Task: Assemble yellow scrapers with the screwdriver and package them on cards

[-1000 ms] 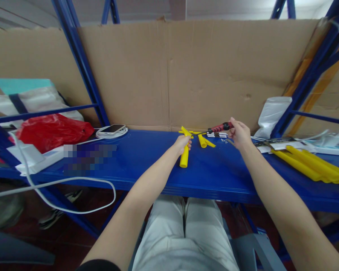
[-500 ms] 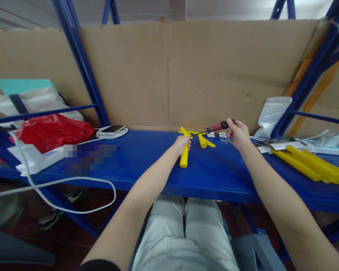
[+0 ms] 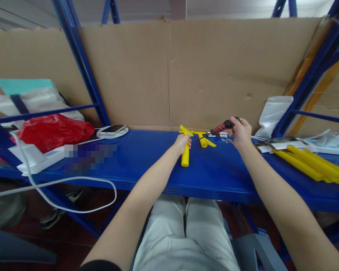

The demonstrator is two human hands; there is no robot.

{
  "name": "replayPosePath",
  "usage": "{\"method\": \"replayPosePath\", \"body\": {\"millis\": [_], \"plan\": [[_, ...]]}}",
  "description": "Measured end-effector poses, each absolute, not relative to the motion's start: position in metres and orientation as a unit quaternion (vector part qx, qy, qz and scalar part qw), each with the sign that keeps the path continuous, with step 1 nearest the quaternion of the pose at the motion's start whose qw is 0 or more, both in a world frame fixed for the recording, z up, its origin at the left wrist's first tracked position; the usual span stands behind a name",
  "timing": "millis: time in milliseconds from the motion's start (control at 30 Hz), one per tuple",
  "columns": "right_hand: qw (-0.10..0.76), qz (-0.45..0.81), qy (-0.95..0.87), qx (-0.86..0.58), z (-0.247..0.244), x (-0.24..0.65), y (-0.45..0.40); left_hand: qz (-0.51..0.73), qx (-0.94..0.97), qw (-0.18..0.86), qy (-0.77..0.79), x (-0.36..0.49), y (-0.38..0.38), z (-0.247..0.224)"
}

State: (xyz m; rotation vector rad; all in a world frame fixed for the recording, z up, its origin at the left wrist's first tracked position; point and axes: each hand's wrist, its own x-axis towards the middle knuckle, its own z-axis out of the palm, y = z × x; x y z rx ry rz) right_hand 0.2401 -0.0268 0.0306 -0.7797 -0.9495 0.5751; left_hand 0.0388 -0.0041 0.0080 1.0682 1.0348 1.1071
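My left hand is closed around a yellow T-shaped plastic piece, whose tube end points toward me and whose crosspiece shows above my fingers. In my right hand the black end of a red-and-black screwdriver is gripped by the fingertips. Its dark shaft slants left and down toward my left hand; I cannot tell whether the tip touches the yellow piece. Just behind the shaft lies a second yellow piece on the blue table. Tiny screws are scattered near my right hand.
Several yellow tubes lie at the right, beside a clear plastic bag. A phone rests on a coiled white cable at the left, near a red plastic bag. Cardboard stands along the table's back.
My right hand has shifted slightly right with the screwdriver, whose handle sits farther from my left hand. The left hand stays almost in place, still holding the yellow piece.
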Motion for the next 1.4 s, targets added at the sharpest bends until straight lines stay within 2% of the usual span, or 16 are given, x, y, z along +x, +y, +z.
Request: {"method": "replayPosePath", "body": {"millis": [300,433,533,700,833,1067,1267,1400], "plan": [[0.714,0.3,-0.48,-0.413,0.028,0.23,-0.03,0.484,0.459,0.596,0.448,0.038,-0.004,0.009],[0.657,0.337,-0.502,-0.449,0.029,0.228,-0.034,0.482,0.461,0.595,0.448,0.039,-0.005,0.01],[0.576,0.372,-0.531,-0.498,0.027,0.227,-0.036,0.483,0.46,0.593,0.45,0.039,-0.005,0.009],[0.392,0.372,-0.618,-0.572,0.021,0.227,-0.038,0.489,0.457,0.594,0.446,0.039,-0.004,0.008],[0.309,0.343,-0.677,-0.573,0.016,0.228,-0.038,0.49,0.454,0.595,0.447,0.039,-0.004,0.008],[0.221,0.33,-0.706,-0.587,0.009,0.226,-0.035,0.484,0.458,0.599,0.443,0.039,-0.004,0.008],[0.19,0.293,-0.709,-0.613,0.01,0.226,-0.034,0.483,0.456,0.6,0.446,0.039,-0.005,0.009],[0.2,0.257,-0.716,-0.618,0.012,0.232,-0.031,0.483,0.453,0.601,0.447,0.04,-0.006,0.009]]}}
